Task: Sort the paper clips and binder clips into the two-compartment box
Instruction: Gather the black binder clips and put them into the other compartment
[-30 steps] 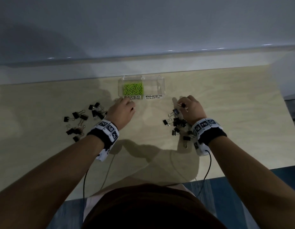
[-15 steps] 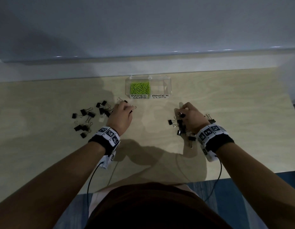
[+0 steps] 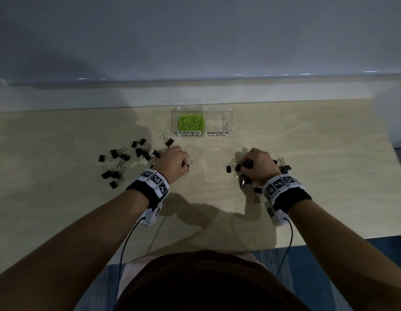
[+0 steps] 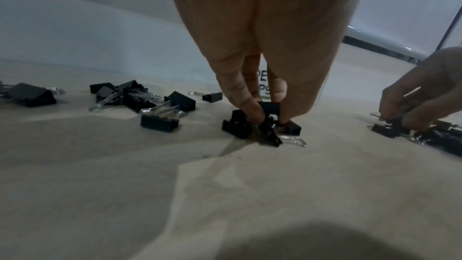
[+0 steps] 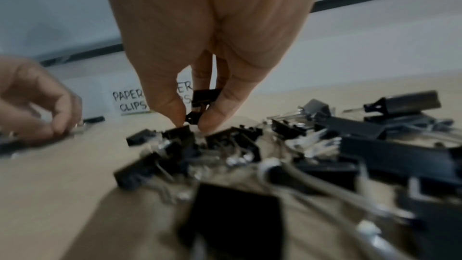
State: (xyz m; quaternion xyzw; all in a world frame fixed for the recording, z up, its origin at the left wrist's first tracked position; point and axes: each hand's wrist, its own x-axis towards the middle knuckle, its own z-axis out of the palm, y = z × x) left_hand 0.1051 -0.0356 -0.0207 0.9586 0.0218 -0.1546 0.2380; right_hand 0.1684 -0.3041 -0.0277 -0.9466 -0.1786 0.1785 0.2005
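Black binder clips [image 3: 136, 157] lie scattered on the bench [image 3: 307, 142], light, stiff, with slippery wire loops. Left hand [image 3: 172, 162] and right hand [image 3: 257, 166] each pinch one; the folded body looks the surest hold. Box [image 3: 227, 118] binder side sits empty.

Box [image 3: 227, 118] behind both binder clip heaps, paper clips [image 3: 191, 122] in its left compartment

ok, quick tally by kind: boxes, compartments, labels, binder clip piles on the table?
box: 1
compartments: 2, paper-clip side, binder-clip side
labels: 2, PAPER CLIPS label, BINDER CLIPS label
binder clip piles: 2, left pile, right pile
total: 7
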